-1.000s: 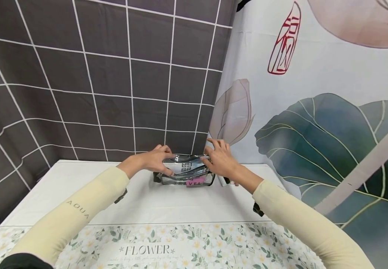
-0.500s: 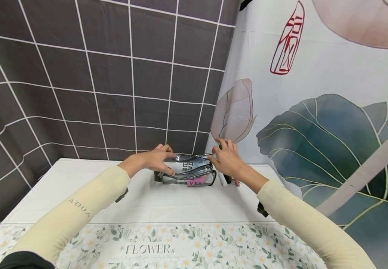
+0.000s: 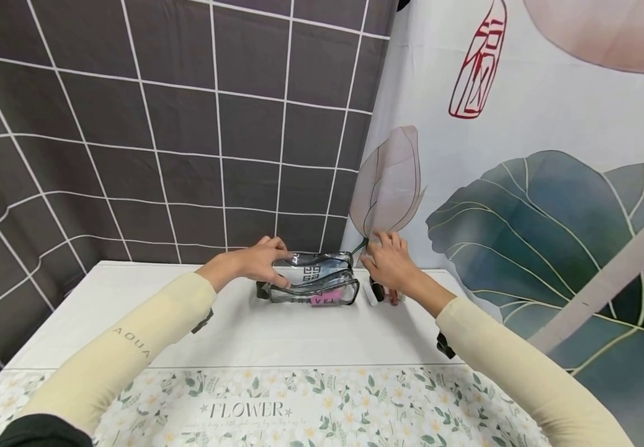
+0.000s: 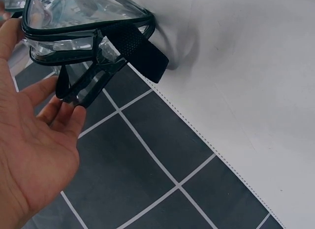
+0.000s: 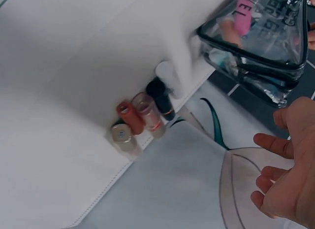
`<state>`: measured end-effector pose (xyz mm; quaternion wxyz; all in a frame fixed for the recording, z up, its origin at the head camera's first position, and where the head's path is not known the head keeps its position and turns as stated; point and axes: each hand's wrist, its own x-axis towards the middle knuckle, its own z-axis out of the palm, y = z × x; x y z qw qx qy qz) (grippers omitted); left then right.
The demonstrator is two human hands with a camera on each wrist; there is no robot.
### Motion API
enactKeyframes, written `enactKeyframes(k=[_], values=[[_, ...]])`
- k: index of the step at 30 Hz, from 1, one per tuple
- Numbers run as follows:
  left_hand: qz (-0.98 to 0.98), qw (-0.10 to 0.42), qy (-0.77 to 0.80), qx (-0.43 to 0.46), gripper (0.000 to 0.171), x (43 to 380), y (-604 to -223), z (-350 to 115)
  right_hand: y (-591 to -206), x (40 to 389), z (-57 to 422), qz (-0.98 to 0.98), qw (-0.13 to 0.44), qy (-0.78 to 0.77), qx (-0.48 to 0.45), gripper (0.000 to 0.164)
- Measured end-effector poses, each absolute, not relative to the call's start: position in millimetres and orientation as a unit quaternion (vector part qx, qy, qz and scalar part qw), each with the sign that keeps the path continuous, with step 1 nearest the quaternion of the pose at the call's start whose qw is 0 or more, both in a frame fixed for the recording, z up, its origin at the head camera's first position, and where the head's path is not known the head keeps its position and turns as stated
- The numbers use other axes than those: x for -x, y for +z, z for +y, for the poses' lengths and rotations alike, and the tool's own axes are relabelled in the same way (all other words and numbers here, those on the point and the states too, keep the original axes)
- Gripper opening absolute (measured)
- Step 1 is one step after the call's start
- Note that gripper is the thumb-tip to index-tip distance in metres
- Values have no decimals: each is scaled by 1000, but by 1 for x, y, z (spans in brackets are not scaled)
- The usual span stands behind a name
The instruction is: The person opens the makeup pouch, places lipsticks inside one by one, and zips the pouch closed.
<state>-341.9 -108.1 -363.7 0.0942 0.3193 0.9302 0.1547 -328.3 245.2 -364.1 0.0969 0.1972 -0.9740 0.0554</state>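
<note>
A clear zip pouch (image 3: 315,276) with black trim and a pink patch lettered TRAVEL stands at the back of the white table. My left hand (image 3: 263,261) grips its left end, thumb in front and fingers behind. In the left wrist view, fingers curl behind the pouch's lower black-edged strip, near a black strap (image 4: 140,54). Just right of the pouch, my right hand (image 3: 393,264) hovers, holding nothing. From the right wrist view, its fingers (image 5: 273,145) are loosely bent near the pouch corner. Small items show through the clear plastic.
Several small cosmetics stand right of the pouch: a dark tube (image 5: 160,98), a pink clear tube (image 5: 147,113), an orange-red tube (image 5: 130,116) and a small bottle (image 5: 124,135). Behind is a dark grid cloth (image 3: 249,186). A floral mat (image 3: 232,397) covers the front.
My right hand has come off the pouch's right end and shifted right, over the cosmetics, which show more. The left hand keeps its grip, and the pouch stays about where it was.
</note>
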Motion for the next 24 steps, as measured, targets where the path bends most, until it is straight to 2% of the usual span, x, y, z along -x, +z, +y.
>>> enactKeyframes(k=[13,24], values=[[930,97,156,-320,89,337,-363,-107,-378,327,268,-983,66,33,-169,30],[931,96,155,-317,90,339,-362,-108,-388,329,287,-990,-4,-1,-144,30]])
